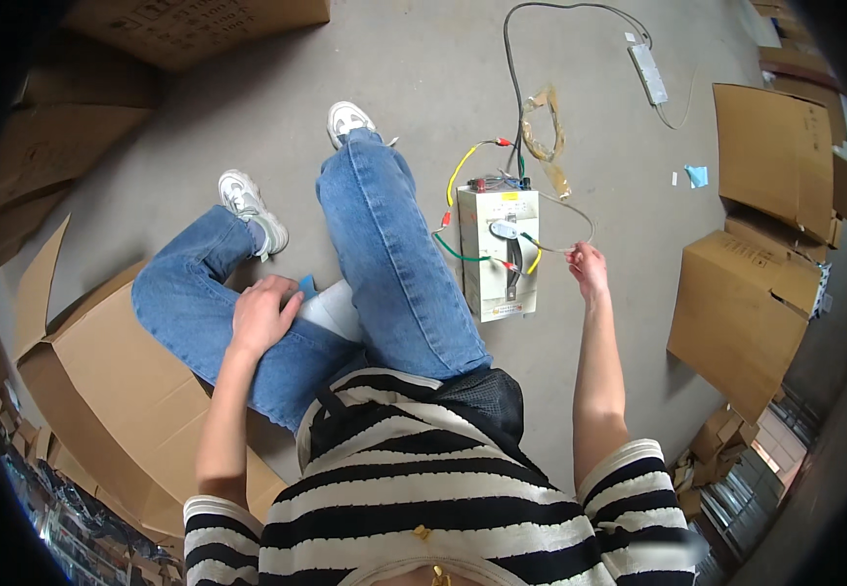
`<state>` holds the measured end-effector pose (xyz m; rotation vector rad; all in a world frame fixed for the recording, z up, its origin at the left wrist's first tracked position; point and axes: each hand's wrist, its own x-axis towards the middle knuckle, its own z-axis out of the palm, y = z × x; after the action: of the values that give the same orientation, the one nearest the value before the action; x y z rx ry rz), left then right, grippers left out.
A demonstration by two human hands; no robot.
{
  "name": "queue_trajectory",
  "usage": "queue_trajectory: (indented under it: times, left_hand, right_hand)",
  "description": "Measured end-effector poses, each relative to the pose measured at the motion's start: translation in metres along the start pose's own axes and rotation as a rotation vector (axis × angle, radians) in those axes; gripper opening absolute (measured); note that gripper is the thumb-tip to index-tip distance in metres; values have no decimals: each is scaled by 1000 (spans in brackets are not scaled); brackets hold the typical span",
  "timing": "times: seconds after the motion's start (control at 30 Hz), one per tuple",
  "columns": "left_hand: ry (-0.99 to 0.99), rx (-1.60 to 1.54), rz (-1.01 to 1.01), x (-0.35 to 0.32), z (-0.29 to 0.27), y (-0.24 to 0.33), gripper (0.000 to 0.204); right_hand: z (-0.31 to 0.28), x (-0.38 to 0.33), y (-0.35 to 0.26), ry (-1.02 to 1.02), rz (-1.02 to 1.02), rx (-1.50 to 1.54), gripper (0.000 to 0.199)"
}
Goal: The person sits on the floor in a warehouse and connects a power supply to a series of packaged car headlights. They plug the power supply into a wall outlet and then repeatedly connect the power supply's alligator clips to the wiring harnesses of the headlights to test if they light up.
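Note:
My right hand (588, 268) pinches a thin greyish cable (592, 223), which loops away from the fingers to the back of a boxy white electrical device (482, 256). The device stands on the floor just right of my legs. Yellow and green leads (463, 256) with red clips run round it, and a small pale oval piece (505, 230) sits on its top. Fingers stretched, my left hand (265, 313) lies on my thigh. Beside its thumb are a small blue piece (307, 286) and a white packet or sheet (334, 311) on my lap.
A white power strip (649, 75) with a dark cord lies far right. Brown tape or film (543, 127) is crumpled behind the device. Cardboard boxes stand at right (741, 308), and an opened carton (130, 391) is at left. A blue scrap (697, 177) lies on the floor.

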<state>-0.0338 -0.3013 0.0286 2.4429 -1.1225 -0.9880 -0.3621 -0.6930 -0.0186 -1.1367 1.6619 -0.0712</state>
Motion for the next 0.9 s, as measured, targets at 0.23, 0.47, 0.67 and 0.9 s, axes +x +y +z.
queue_trajectory:
  times: [0.23, 0.47, 0.67, 0.9]
  left_hand:
    - [-4, 12, -8, 7, -1, 2, 18]
    - [-6, -16, -26, 15, 1, 2, 15]
    - [-94, -90, -126, 23, 6, -2, 14]
    - [-156, -181, -299, 28, 0, -3, 14]
  right_hand:
    - [25, 41, -14, -308, 200, -423, 21]
    - [65, 59, -52, 260, -414, -1405, 30]
    - [174, 143, -56, -177, -475, -972, 28]
    - [260, 233, -8, -60, 21, -490, 35]
